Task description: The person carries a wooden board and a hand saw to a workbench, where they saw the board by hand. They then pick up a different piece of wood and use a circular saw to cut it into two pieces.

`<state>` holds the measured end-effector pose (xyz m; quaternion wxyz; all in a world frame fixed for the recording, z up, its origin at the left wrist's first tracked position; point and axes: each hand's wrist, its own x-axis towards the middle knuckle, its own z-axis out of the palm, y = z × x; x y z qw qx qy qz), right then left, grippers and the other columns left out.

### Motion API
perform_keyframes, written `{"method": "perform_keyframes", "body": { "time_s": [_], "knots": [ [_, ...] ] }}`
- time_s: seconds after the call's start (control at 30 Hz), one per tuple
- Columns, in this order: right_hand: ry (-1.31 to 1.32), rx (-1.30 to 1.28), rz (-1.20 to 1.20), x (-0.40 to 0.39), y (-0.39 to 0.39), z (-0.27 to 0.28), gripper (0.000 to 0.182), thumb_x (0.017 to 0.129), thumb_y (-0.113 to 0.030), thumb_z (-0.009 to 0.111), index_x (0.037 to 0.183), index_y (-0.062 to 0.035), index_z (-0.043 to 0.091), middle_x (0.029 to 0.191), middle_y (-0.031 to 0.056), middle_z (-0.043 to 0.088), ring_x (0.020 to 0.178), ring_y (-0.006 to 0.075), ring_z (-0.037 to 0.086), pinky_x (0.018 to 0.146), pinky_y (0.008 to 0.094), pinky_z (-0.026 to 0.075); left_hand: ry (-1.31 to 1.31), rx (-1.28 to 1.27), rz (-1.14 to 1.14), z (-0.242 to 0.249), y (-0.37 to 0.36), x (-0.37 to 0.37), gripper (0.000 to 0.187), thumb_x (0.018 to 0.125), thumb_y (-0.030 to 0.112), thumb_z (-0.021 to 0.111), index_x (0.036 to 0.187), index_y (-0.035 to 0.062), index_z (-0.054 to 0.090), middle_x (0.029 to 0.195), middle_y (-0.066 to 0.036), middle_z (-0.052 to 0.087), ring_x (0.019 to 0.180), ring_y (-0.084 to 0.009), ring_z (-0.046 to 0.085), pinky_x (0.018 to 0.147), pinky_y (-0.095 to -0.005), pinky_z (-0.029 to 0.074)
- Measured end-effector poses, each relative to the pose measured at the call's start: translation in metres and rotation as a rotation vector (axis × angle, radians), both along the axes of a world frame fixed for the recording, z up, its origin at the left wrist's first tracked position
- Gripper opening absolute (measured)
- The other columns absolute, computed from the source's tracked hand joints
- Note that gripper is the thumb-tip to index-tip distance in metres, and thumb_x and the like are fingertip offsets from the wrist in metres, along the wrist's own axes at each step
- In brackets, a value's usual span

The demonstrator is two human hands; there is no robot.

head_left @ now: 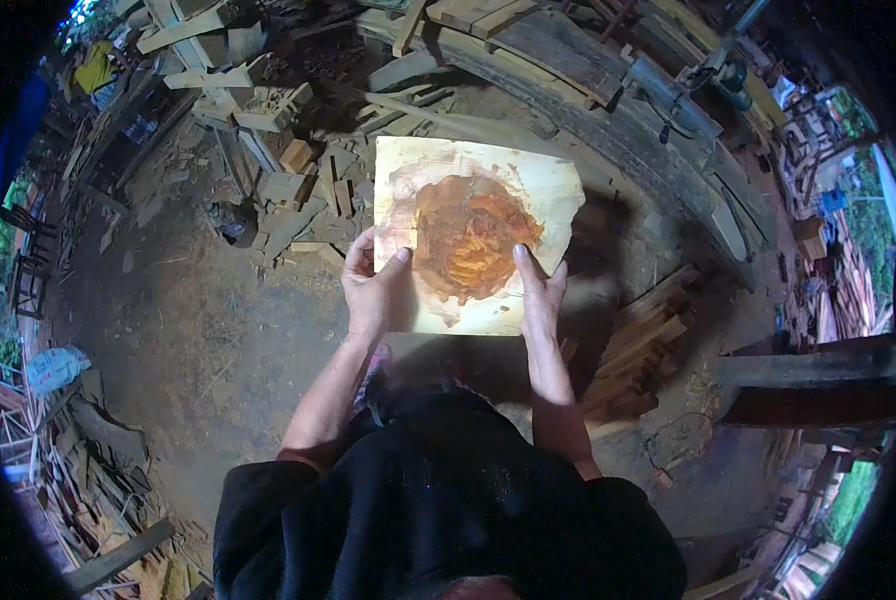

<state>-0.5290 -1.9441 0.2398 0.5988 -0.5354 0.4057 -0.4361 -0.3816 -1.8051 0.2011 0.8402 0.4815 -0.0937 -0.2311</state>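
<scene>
A pale, roughly square sheet (pixel 398 170) with a large reddish-brown patch in its middle is held up in front of my body. My left hand (pixel 371 292) grips its left edge, the thumb lying on the face and the fingers partly hidden behind. At the lower right, my right hand (pixel 541 292) holds it the same way, thumb on the face beside the brown patch. The sheet's upper right edge is uneven. Its back cannot be seen.
Wood offcuts (pixel 286 188) lie on the dirt floor (pixel 198 330) ahead to the left. Stacked wooden pieces (pixel 638 350) are at the right. A long plank bench (pixel 568 110) crosses the upper right, with a metal tool (pixel 673 100) on it. Scrap wood lines the left side.
</scene>
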Motion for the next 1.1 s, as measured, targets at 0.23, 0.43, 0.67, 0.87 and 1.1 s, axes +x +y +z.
{"method": "perform_keyframes", "body": {
  "time_s": [0.23, 0.43, 0.67, 0.87, 1.1],
  "knots": [
    [-0.013, 0.072, 0.002, 0.000, -0.002, -0.016, 0.069, 0.075, -0.018, 0.074, 0.128, 0.0027, 0.035, 0.124, 0.0158, 0.049, 0.114, 0.0211, 0.047, 0.099, 0.0345, 0.035, -0.054, 0.064, 0.005, -0.015, -0.006, 0.000, 0.045, 0.076, 0.000, 0.069, 0.117, 0.0022, 0.049, 0.096, -0.006, 0.062, 0.085, -0.0102, 0.058, 0.076, -0.0254, 0.048],
    [-0.001, 0.029, 0.042, -0.005, -0.007, -0.025, 0.068, 0.075, -0.019, 0.074, 0.128, 0.0012, 0.036, 0.121, 0.0145, 0.052, 0.111, 0.0207, 0.049, 0.097, 0.0339, 0.036, -0.057, 0.056, 0.001, -0.028, -0.010, 0.000, 0.046, 0.076, 0.002, 0.070, 0.117, 0.0028, 0.049, 0.095, -0.006, 0.061, 0.085, -0.0109, 0.057, 0.076, -0.0256, 0.047],
    [0.011, 0.062, 0.084, -0.017, -0.019, -0.049, 0.060, 0.079, -0.017, 0.071, 0.126, 0.0008, 0.038, 0.119, 0.0128, 0.053, 0.108, 0.0191, 0.050, 0.095, 0.0332, 0.037, 0.052, 0.031, -0.007, -0.041, -0.012, 0.004, 0.028, 0.086, 0.009, 0.060, 0.113, 0.0032, 0.055, 0.093, -0.002, 0.062, 0.082, -0.0076, 0.056, 0.074, -0.0223, 0.045],
    [0.109, 0.079, -0.030, -0.033, -0.047, -0.097, 0.048, 0.086, -0.020, 0.063, 0.123, 0.0011, 0.042, 0.118, 0.0115, 0.054, 0.109, 0.0168, 0.049, 0.093, 0.0307, 0.037, 0.250, -0.050, -0.022, -0.051, -0.023, 0.008, 0.020, 0.092, 0.013, 0.052, 0.108, 0.0031, 0.059, 0.094, 0.000, 0.062, 0.085, -0.0068, 0.056, 0.077, -0.0203, 0.044],
    [0.179, 0.038, -0.004, -0.044, -0.063, -0.129, 0.064, 0.088, -0.037, 0.056, 0.130, 0.0051, 0.030, 0.129, 0.0182, 0.042, 0.118, 0.0224, 0.040, 0.099, 0.0315, 0.031, 0.299, -0.136, -0.172, -0.106, -0.056, 0.022, 0.017, 0.092, 0.011, 0.051, 0.105, 0.0022, 0.059, 0.092, -0.001, 0.061, 0.084, -0.0079, 0.055, 0.077, -0.0211, 0.043]
  ]
}}
